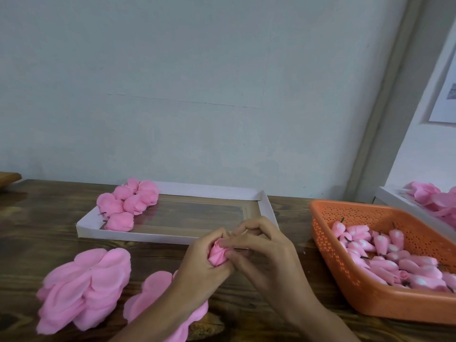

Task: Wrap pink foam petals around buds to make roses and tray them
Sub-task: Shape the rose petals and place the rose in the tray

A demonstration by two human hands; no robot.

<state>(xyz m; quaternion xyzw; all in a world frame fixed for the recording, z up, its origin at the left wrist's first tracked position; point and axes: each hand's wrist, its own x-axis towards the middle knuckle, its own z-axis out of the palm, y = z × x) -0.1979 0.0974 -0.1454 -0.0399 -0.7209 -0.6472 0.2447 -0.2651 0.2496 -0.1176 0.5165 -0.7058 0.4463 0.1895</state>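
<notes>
Near the tray (172, 236), left hand (197, 265) and right hand (266, 248) pinch 1 upright rose (218, 256), top pointing trayward.

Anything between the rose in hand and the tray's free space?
Nothing visible: the half-wrapped pink foam rose sits just before the shallow white cardboard tray; finished pink roses fill only its left end.

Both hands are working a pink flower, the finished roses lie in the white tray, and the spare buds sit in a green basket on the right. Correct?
Not quite: the basket holding the buds is orange, not green, as the head view shows. The rest stands: left hand and right hand both grip the pink flower, and finished roses lie in the white tray.
</notes>
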